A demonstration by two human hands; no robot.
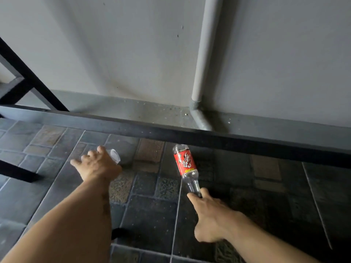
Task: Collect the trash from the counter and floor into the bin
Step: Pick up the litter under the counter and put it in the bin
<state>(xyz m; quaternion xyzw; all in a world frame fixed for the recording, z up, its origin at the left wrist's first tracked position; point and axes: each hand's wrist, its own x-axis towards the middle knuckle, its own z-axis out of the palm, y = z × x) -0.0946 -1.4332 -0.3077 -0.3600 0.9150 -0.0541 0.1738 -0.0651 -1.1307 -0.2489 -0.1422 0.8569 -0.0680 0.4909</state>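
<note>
A clear plastic bottle (185, 164) with a red label lies on the dark tiled floor, its base under a black bar and its neck pointing toward me. My right hand (210, 215) pinches the neck end between thumb and fingers. A clear plastic cup (115, 156) lies on its side on the floor to the left. My left hand (96, 164) reaches over it, fingers curled around its far side. No bin is in view.
A black metal bar (190, 133) crosses the view just beyond both hands, with black frame legs (22, 82) at the left. Behind it run a grey concrete ledge, a grey wall and a grey drain pipe (203, 63).
</note>
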